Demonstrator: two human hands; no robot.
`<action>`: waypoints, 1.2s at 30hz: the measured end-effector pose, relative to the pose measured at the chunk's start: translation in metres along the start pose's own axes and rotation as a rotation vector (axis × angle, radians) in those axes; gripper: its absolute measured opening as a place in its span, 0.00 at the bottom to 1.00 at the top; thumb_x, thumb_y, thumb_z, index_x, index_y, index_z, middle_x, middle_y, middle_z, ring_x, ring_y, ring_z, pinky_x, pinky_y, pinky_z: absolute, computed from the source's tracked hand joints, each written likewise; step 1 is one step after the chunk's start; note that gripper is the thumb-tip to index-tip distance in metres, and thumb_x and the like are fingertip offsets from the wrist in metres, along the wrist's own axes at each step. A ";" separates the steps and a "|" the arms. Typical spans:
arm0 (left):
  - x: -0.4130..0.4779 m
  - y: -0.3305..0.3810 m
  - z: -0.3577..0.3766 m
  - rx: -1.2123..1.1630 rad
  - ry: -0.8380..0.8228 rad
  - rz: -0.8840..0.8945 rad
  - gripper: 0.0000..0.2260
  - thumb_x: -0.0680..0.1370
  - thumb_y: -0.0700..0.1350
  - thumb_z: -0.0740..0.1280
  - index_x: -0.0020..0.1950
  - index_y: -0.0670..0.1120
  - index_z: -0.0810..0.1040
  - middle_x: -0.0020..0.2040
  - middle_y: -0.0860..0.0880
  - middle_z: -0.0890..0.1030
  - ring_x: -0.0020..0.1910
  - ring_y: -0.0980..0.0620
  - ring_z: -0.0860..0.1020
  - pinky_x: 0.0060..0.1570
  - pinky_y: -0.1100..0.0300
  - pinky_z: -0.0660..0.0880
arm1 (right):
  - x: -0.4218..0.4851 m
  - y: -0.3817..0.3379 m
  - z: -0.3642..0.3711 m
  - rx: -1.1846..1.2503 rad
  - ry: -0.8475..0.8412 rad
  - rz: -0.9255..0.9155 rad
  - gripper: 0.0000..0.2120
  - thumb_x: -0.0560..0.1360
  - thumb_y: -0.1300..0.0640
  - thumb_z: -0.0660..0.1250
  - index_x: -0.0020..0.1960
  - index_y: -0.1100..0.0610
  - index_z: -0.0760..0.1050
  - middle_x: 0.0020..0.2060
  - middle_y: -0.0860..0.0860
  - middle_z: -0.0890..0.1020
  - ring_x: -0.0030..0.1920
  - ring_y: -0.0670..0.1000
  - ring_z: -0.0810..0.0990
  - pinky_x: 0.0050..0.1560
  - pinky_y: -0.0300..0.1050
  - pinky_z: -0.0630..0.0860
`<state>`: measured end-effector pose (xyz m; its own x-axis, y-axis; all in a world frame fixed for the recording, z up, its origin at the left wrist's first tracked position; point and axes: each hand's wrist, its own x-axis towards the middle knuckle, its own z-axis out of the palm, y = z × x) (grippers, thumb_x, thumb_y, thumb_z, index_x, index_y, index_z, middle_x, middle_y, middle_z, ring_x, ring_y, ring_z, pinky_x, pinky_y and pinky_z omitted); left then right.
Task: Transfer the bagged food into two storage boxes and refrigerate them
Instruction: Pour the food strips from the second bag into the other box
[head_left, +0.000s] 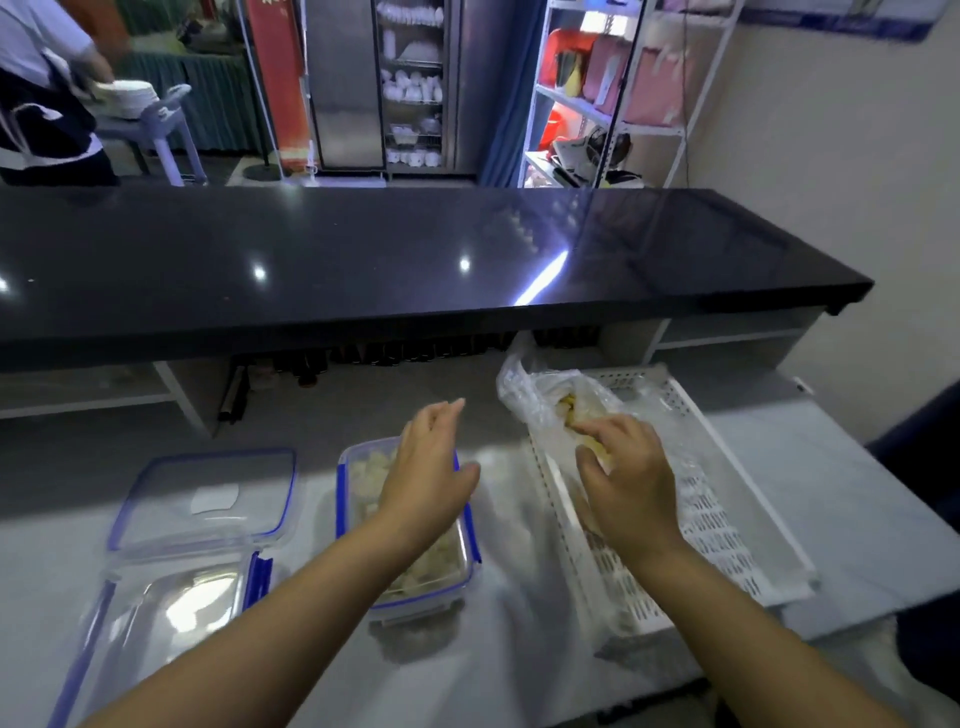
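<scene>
A clear storage box with blue clips (358, 470) stands in the middle of the white counter, holding pale yellow food pieces. My left hand (428, 467) hovers over it, fingers relaxed and holding nothing. A clear plastic bag (545, 400) with yellow food lies in a white perforated tray (727, 525) to the right. My right hand (623, 483) reaches into the bag's mouth, its fingers curled round a yellow piece. A second clear box (171, 613) sits at the front left, with a blue-rimmed lid (208, 499) lying behind it.
A long glossy black bar top (415, 260) runs across above the counter, with shelves under it. Beyond it stand a dish cabinet (410, 83) and a white rack (613, 93). A person (41, 98) handles plates at the far left.
</scene>
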<state>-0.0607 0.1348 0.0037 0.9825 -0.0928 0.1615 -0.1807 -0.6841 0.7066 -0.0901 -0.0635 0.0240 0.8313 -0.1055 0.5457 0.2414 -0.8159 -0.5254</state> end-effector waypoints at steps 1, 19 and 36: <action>0.008 0.009 0.006 0.051 0.000 0.065 0.32 0.74 0.43 0.67 0.74 0.52 0.58 0.72 0.51 0.61 0.71 0.52 0.58 0.66 0.58 0.61 | 0.002 0.010 -0.007 -0.057 0.045 0.022 0.14 0.68 0.68 0.71 0.51 0.58 0.80 0.46 0.52 0.80 0.49 0.54 0.75 0.49 0.46 0.73; 0.076 0.046 0.049 0.817 -0.130 0.593 0.09 0.74 0.41 0.66 0.51 0.52 0.79 0.50 0.53 0.82 0.59 0.53 0.74 0.71 0.54 0.40 | 0.032 0.096 -0.023 0.172 -0.176 0.340 0.19 0.70 0.70 0.61 0.45 0.46 0.76 0.38 0.44 0.81 0.37 0.38 0.76 0.33 0.28 0.69; 0.058 0.087 -0.042 0.276 0.199 0.414 0.04 0.74 0.39 0.67 0.48 0.45 0.76 0.44 0.49 0.76 0.40 0.51 0.74 0.39 0.55 0.74 | 0.126 0.010 -0.066 0.907 0.074 0.346 0.12 0.72 0.66 0.64 0.36 0.50 0.74 0.28 0.45 0.74 0.27 0.43 0.69 0.26 0.37 0.69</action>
<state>-0.0213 0.1004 0.1035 0.7993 -0.2744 0.5347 -0.5062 -0.7869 0.3528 -0.0159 -0.1224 0.1304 0.9028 -0.3176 0.2899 0.3095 0.0118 -0.9508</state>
